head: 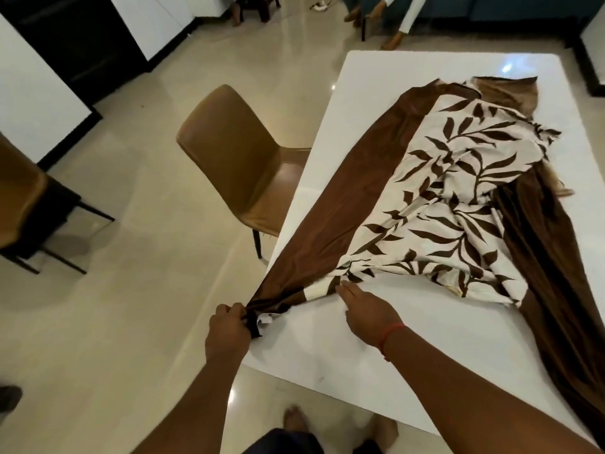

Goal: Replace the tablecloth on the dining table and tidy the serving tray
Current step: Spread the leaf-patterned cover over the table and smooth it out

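Cloth dominates the head view: a brown satin tablecloth with a cream, leaf-printed centre panel (435,204) lies bunched and twisted along the glossy white rectangular dining table (366,99), running from the corner at about 7 o'clock up towards 1 o'clock, with one brown edge spilling over the table's side at 4 o'clock. The left hand (229,327) has its fingers curled tight round a gathered corner of the fabric, just off the table's near corner at 7 o'clock. The right hand (366,309) lies flat with fingers straight, its tips touching the cream edge of the cloth at about 6 o'clock; it holds nothing. A tan leather dining chair (235,158) stands at 9 o'clock, tucked against the table's long side. No serving tray is in view.

The main risk, as I judge it, is the slick satin sliding: a hard pull from the one gripped corner could drag the whole bundle off the polished top onto the floor, since only flat fingers pin it. The overhanging edge at 4 o'clock adds weight that way. The cloth could also snag on the chair's back as it spreads.
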